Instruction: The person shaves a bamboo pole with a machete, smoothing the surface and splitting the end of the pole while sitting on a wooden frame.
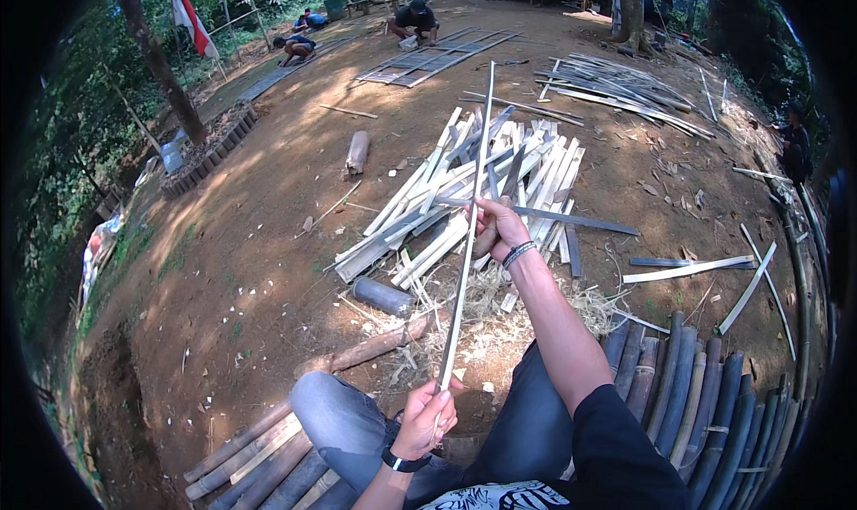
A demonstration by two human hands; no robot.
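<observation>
A long, thin bamboo strip (470, 233) slants up and away in front of me, pale along one edge. My left hand (427, 423) is closed round its lower end, above my lap. Farther up, my right hand (502, 224) is closed round the brown wooden handle of a machete (512, 173), its dark blade pointing away, and the fingers meet the strip there. Beyond my right hand lies a pile of split bamboo slats (415, 220), pale and dark, which partly blends with the blade. Curly shavings (500, 331) cover the ground below.
Bamboo poles (683, 394) lie side by side at my right, others (254, 456) at my left. A log (384, 342) and a short bamboo piece (382, 296) lie before my knees. Farther off are another slat pile (616, 91), a lattice panel (437, 55) and crouching people (413, 24).
</observation>
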